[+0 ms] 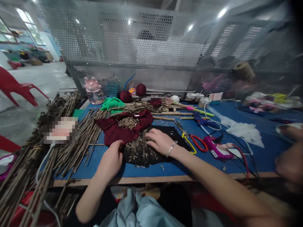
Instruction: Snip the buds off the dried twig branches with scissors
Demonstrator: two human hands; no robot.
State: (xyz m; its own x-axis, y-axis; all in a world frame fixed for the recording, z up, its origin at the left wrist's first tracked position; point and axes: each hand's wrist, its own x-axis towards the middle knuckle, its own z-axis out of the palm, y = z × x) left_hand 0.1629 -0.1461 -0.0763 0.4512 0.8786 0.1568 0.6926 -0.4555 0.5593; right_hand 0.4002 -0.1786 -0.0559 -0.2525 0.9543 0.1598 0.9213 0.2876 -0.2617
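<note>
Head view: left hand [112, 159] curled beside black cloth [176, 134] and maroon cloth [115, 134], mid blue table [170, 169]; can't tell if pinching. Right hand [159, 142] loosely spread on black cloth, likely steadying it. Maroon folds probably keep dry chips [128, 123] gathered. Twigs [84, 135] left, seemingly within reach.

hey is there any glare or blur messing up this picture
Head view: light spots glare on the clear sheeting; a pixelated block hides detail over the sticks; another person's hand blurs at the right edge, while the left hand and right hand look clearer.
</note>
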